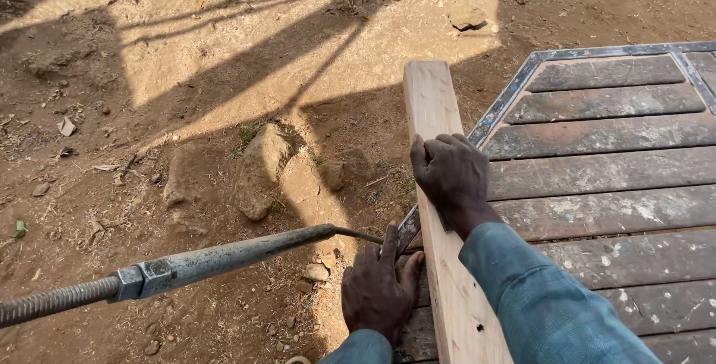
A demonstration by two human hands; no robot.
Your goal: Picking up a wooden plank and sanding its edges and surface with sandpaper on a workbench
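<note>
A pale wooden plank (pixel 431 103) lies lengthwise along the left edge of a dark slatted platform (pixel 597 215), its far end sticking out over the dirt. My right hand (pixel 451 176) presses down on the plank with its fingers curled over the plank's left edge. My left hand (pixel 377 288) rests flat at the platform's corner just left of the plank, fingers apart, thumb touching the plank's side. A long grey metal bar (pixel 216 258), threaded at its left end, reaches in from the left, and its thin tip ends by my left index finger.
The platform has a metal frame (pixel 507 95) around worn, paint-flecked boards. Left of it is bare dirt with a large stone (pixel 259 171), smaller stones (pixel 467 15), scraps and long shadows.
</note>
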